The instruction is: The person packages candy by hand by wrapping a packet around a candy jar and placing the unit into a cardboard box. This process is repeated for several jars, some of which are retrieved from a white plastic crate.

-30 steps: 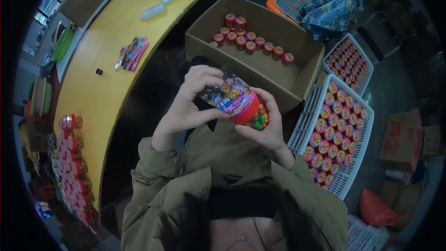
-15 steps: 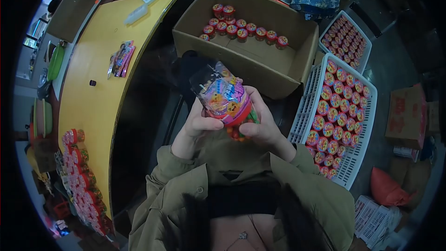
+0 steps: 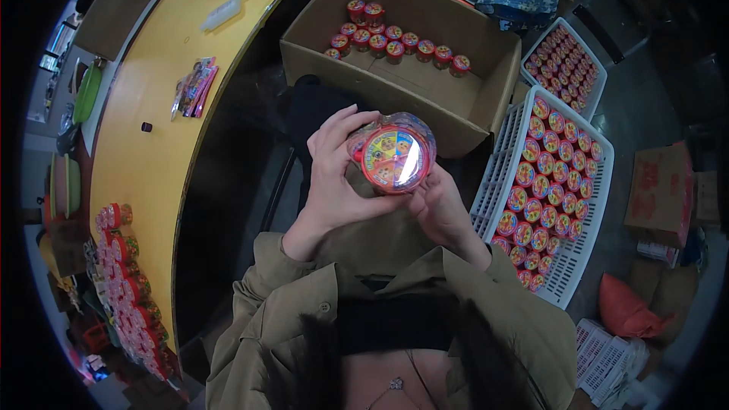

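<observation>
The jar (image 3: 395, 158) shows its round, red-rimmed lid to the camera, printed in yellow, blue, orange and pink sections; its lettering is too small to read, and a bright glare covers part of the right side. Red characters on the brown carton (image 3: 659, 186) at far right are too blurred to make out, and so is the print on the packets (image 3: 196, 87) lying on the yellow bench (image 3: 156, 53). In the previous frame the jar showed its side, with printed film and coloured balls; now it is turned lid toward the camera. The left hand (image 3: 334, 171) has shifted up its side and has its grip closed around the left edge, thumb below. The right hand (image 3: 446, 211) touches the lower right edge, its grip partly hidden, so how firmly it closes cannot be told. Jar and hands are just in front of the cardboard box (image 3: 448, 133).
</observation>
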